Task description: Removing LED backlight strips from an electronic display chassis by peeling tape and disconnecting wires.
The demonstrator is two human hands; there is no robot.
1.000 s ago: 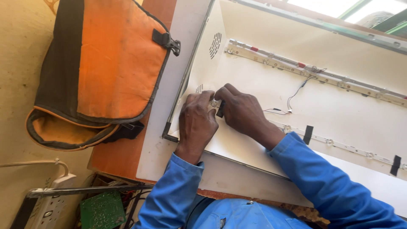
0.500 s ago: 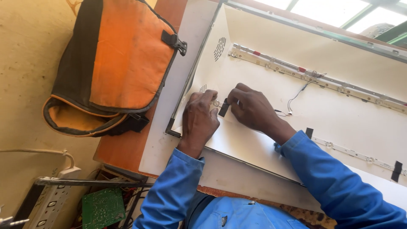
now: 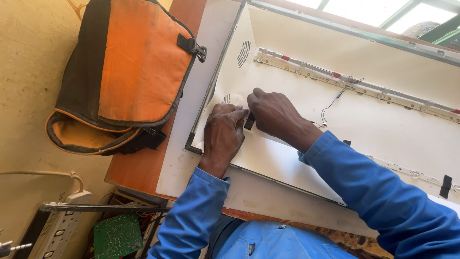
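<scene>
Both hands meet near the left end of the open backlight panel (image 3: 383, 129): the left hand (image 3: 223, 136) lies flat, fingers pressing the white reflector sheet (image 3: 268, 153), while the right hand (image 3: 275, 115) pinches a small strip of black tape (image 3: 249, 121) between them. This looks like taping the sheet down; pressing the strip flat would follow. An LED strip (image 3: 335, 79) runs along the panel's far edge, and an orange bag (image 3: 134, 67) sits off the left edge.
</scene>
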